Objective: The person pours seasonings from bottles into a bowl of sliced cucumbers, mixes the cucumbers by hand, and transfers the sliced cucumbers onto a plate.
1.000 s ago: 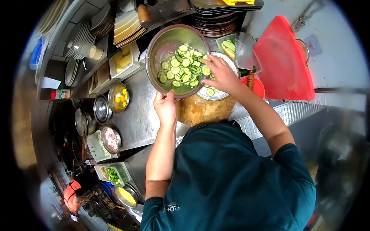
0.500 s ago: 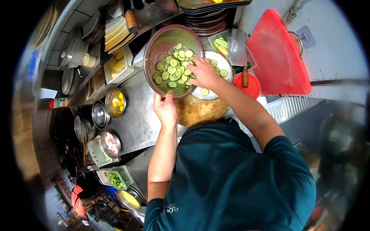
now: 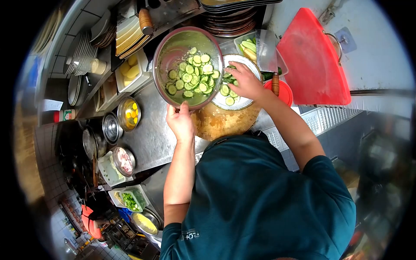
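A metal bowl (image 3: 167, 52) with a reddish rim is tilted over the counter, and my left hand (image 3: 180, 122) grips its near edge. Many cucumber slices (image 3: 190, 78) lie inside it. Right of the bowl, a white plate (image 3: 247, 63) with a dark rim rests on the round wooden board (image 3: 225, 123) and carries more slices (image 3: 229, 100). My right hand (image 3: 245, 81) is over this plate, its fingers spread and touching or just above slices; its fingertips partly cover them.
A cleaver (image 3: 266, 52) with a wooden handle lies by a red round lid (image 3: 284, 93). A red cutting board (image 3: 314, 65) leans at the right. Left stand a bowl of yolks (image 3: 129, 113) and a bowl of meat (image 3: 123, 161). A person in orange (image 3: 89, 221) is at lower left.
My right hand has left the bowl's slices and moved right over the plate. The bowl, in my left hand, has shifted slightly left. More slices show on the plate.
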{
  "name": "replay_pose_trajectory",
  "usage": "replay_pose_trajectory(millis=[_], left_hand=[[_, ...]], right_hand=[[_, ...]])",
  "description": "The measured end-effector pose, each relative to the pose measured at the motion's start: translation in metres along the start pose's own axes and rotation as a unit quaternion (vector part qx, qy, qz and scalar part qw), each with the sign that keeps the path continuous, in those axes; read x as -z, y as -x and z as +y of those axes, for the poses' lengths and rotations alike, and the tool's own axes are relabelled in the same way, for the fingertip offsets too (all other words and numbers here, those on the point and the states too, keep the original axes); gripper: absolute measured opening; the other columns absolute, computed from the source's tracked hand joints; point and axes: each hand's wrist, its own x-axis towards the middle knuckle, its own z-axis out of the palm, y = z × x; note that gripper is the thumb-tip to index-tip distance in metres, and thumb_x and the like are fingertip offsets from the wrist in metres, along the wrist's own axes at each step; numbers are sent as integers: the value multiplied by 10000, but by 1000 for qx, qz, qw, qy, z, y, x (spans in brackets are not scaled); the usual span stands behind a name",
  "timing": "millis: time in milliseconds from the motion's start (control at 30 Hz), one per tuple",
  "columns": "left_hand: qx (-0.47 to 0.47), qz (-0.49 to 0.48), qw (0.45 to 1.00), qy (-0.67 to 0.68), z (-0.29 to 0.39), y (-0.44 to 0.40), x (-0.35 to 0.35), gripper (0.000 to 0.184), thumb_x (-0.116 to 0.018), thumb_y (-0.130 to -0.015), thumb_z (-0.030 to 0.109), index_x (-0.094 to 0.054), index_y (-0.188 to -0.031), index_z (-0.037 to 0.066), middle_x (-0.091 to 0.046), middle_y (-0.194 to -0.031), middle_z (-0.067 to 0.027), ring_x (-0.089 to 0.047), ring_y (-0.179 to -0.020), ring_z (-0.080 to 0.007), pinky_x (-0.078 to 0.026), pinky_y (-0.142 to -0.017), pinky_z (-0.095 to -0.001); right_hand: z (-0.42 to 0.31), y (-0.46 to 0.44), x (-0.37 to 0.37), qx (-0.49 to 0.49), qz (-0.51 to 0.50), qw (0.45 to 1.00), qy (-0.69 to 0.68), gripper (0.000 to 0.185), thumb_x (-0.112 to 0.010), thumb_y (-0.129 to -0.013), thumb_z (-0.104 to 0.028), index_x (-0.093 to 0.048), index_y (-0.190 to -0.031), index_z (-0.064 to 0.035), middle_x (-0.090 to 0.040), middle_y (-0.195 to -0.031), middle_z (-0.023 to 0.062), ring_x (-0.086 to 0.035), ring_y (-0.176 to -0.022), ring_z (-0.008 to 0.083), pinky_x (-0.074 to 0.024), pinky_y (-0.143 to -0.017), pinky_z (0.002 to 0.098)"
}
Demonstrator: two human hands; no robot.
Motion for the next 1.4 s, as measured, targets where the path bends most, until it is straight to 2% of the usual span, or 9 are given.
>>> replay_pose_trajectory(millis=[200,333,467,500,633,1067,1200,1233,1400], left_hand=[[-26,11,1000,-12,11,8,-10,263,-595,-970,-25,-622,-1232,-32,-707,-1078,-109,-700,-878,-181,-596,-729,-303],[-35,-21,997,-67,12,14,-10,256,-609,-970,-11,-629,-1225,-29,-709,-1067,-94,-689,-879,-164,-581,-713,-288],[-50,-30,994,-96,4,14,-7,237,-616,-973,-4,-640,-1208,-25,-707,-1059,-86,-684,-866,-156,-576,-709,-286],[-51,-25,994,-93,3,15,-6,232,-617,-974,-3,-643,-1203,-24,-707,-1058,-85,-682,-863,-155,-575,-708,-286],[-61,-11,995,-83,0,13,-8,225,-616,-977,-4,-639,-1200,-28,-703,-1049,-85,-683,-850,-161,-582,-709,-296],[-29,14,999,-33,7,7,-8,241,-597,-974,-52,-613,-1209,1,-648,-1079,-38,-635,-873,-111,-571,-726,-269],[-25,23,999,-14,12,8,-1,251,-594,-979,-43,-602,-1226,-1,-660,-1080,-50,-660,-894,-130,-591,-740,-288],[-24,26,999,-20,13,8,0,247,-595,-979,-42,-604,-1222,-2,-663,-1073,-49,-660,-889,-129,-589,-738,-285],[-29,26,999,-19,20,14,-4,223,-604,-961,-10,-633,-1182,-28,-699,-1079,-94,-694,-859,-174,-596,-728,-302]], right_hand=[[-50,-24,5,49,-11,998,45,727,-767,-841,-480,-569,-1427,-97,-408,-1565,213,-376,-1454,402,-333,-1192,514],[-77,-51,-12,-15,-32,992,120,883,-744,-841,-563,-432,-1538,-120,-342,-1593,263,-297,-1502,416,-258,-1233,529],[-83,-60,-1,-48,-107,979,164,853,-773,-824,-391,-414,-1549,-120,-385,-1556,249,-307,-1495,393,-280,-1223,506],[-76,-57,-7,-40,-66,985,154,671,-763,-811,-278,-559,-1420,-84,-481,-1470,220,-404,-1422,371,-347,-1175,488],[-49,-36,-26,-2,28,995,94,274,-731,-812,-180,-714,-1035,-21,-614,-1294,171,-534,-1250,349,-442,-1062,473],[-6,-8,-28,1,93,994,56,293,-774,-851,-192,-714,-1085,-25,-602,-1350,181,-528,-1289,372,-447,-1098,454],[-16,-10,-15,29,74,996,27,624,-803,-847,-410,-632,-1327,-50,-475,-1489,222,-407,-1417,399,-360,-1172,494],[-18,-14,-14,25,45,997,54,878,-802,-796,-553,-521,-1464,-58,-378,-1575,232,-314,-1489,405,-293,-1215,512],[-67,-52,-2,21,-32,994,104,1116,-765,-761,-660,-331,-1578,-35,-272,-1632,270,-203,-1541,417,-180,-1267,508]])
